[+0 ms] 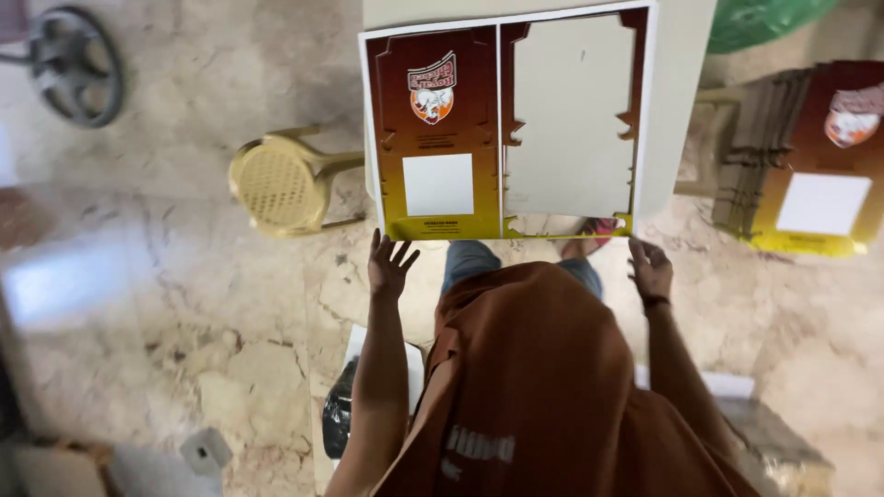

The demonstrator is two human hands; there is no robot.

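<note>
Lying flat on the pale surface (677, 83), a die-cut printed card sheet (505, 124) is being reached for at its near edge, which is overhanging the surface's near edge. The left hand (389, 267) is being held just below the sheet's near left corner, its fingers (378, 244) spread and released, the tips touching or nearly touching the edge. The right hand (650, 269) is being held at the near right corner, fingers loosely open, nothing grasped. A stack of matching printed cards (810, 161) is resting well apart to the right; a yellow plastic stool (281, 184) is standing on the floor to the left.
</note>
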